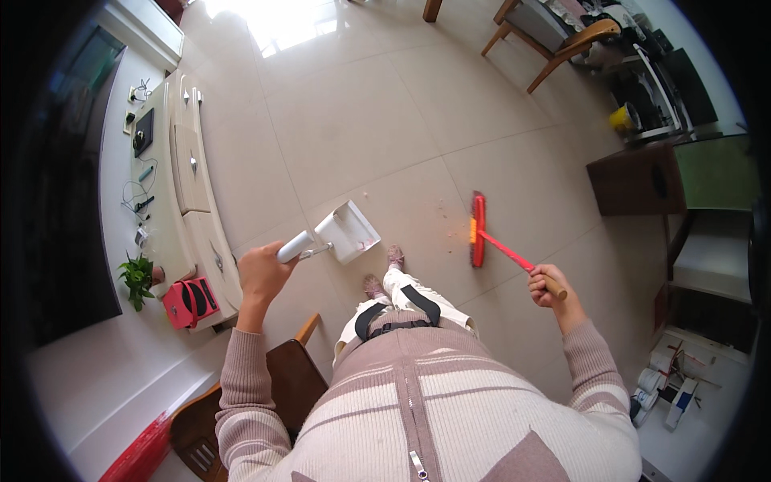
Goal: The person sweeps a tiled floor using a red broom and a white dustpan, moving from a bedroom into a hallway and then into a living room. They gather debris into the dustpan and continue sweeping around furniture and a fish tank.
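My left hand (268, 274) grips the pale handle of a long-handled white dustpan (340, 232). Its pan rests on the tiled floor ahead of my feet, with some pinkish scraps near its front lip. In my right hand (551, 286) is the wooden grip of a broom (478, 235) with a red shaft and a red head. The broom head is on the floor, to the right of the dustpan and apart from it. Small crumbs of debris (450, 234) lie scattered on the tiles between the two, mostly close to the broom.
A cream TV cabinet (193, 169) lines the left wall, bearing a potted plant (137, 280), cables and a red box (190, 303). Behind my left arm stands a wooden chair (295, 373). An armchair (542, 36) and a dark brown cabinet (632, 181) are on the right.
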The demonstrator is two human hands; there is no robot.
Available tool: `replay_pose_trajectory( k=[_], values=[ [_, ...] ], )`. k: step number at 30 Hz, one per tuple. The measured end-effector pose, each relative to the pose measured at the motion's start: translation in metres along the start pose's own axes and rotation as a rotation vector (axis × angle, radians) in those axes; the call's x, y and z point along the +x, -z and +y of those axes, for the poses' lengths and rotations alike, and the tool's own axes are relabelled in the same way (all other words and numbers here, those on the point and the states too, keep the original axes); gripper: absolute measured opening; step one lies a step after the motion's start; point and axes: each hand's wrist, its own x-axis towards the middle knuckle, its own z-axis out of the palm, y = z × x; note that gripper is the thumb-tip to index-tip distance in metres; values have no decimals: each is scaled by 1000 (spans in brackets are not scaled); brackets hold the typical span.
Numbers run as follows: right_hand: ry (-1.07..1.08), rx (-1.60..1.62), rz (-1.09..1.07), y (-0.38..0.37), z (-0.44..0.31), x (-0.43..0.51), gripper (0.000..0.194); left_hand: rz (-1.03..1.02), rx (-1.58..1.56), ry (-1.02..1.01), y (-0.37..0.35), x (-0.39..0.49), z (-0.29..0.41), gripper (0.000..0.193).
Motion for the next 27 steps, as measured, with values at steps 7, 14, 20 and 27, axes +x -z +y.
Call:
replay_pose_trajectory(
  k=[7,14,20,27],
  values=[
    [-56,197,168,18,-24,23,22,-29,78,18,16,65,-18,22],
    [-126,92,98,23,-28,74,21,-85,149,-159,23,127,-26,19],
    [-118,208,77,3,-19,101,12,-178,173,-264,27,184,-33,17],
    [239,333,218,7,-2,113,6,-198,148,-388,15,243,-25,16]
  ],
)
